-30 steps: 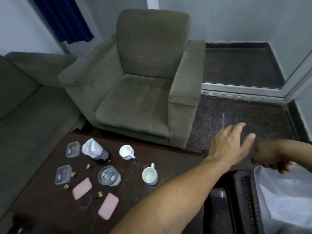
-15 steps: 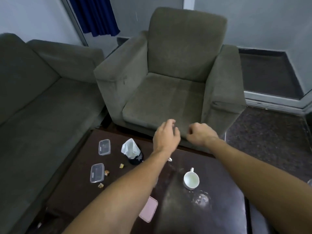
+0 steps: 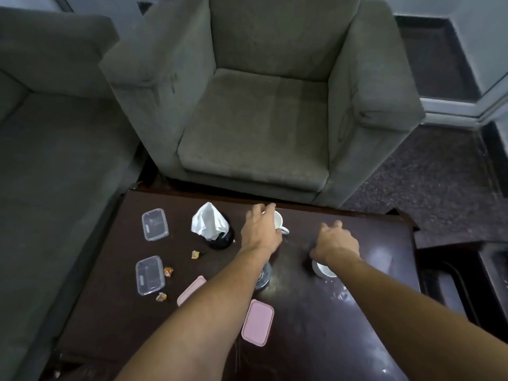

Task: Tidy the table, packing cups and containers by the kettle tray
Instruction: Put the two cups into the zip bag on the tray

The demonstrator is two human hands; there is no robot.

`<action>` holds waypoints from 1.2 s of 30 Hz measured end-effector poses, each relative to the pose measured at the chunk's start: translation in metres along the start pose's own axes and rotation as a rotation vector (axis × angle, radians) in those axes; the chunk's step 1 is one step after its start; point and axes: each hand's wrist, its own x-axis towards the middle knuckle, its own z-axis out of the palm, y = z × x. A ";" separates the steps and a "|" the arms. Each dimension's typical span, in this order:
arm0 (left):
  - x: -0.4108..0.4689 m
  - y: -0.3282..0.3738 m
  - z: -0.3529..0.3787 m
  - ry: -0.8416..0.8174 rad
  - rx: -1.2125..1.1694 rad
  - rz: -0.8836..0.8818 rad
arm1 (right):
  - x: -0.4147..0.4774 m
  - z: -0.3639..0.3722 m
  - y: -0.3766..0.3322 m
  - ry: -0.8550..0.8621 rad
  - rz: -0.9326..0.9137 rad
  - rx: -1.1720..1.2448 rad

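Head view: the step in hand looks like cup pickup, start of the tidy. Left hand [image 3: 261,229] is curled round the far cup [image 3: 279,220], which stands upright near the table's far edge at about mid-width, handle pointing right. It is not clear whether the cup is lifted yet. Right hand [image 3: 334,243] hovers with fingers loosely spread and grips nothing. The near cup [image 3: 323,271] sits just under its wrist, partly hidden, toward the right edge. Likely next move: right hand draws back and down onto the near cup, then both cups go off to the right, toward where the kettle tray should be. The kettle tray can't be made out here; there is only a dark unit past the right edge. Everything else is untouched. Far clear container [image 3: 154,224] and near clear container [image 3: 149,274] lie lidless along the left edge. Left pink lid [image 3: 191,290] is half under the left forearm, and right pink lid [image 3: 257,321] sits mid-table toward the near edge, so lids need matching to containers before packing. A glass [image 3: 264,276] is mostly hidden under the left forearm, which is an elbow-knock risk. Black tissue holder [image 3: 220,240] sits just left of the far cup, and 3 wrappers [image 3: 195,254] are scattered between it and the containers. Table [image 3: 316,347] is dark glossy wood with wet-looking smears near the right edge, so cups may slide. Room: grey armchair [image 3: 261,114] butts the far edge, sofa [image 3: 41,138] runs along the left, and there is dark speckled floor [image 3: 428,188] to the right.
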 end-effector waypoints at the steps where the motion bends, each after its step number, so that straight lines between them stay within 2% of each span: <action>1: 0.003 0.001 0.004 0.007 0.002 -0.007 | 0.000 0.005 0.005 -0.010 0.024 0.009; 4: 0.014 0.004 0.013 -0.009 0.030 -0.037 | 0.002 0.015 0.017 -0.024 0.060 0.062; 9: 0.030 -0.002 0.028 -0.179 0.166 -0.038 | 0.009 0.030 0.024 -0.048 0.059 0.130; 15: 0.034 -0.004 0.040 -0.063 0.143 -0.056 | 0.015 0.038 0.028 0.002 0.075 0.202; 22: 0.017 0.034 0.040 -0.061 0.168 0.038 | 0.013 0.019 0.057 0.048 0.151 0.325; 27: -0.003 0.100 0.033 -0.065 0.188 0.160 | -0.001 -0.041 0.137 0.181 0.212 0.409; 36: -0.057 0.279 0.064 -0.028 0.119 0.496 | -0.048 -0.152 0.368 0.459 0.453 0.366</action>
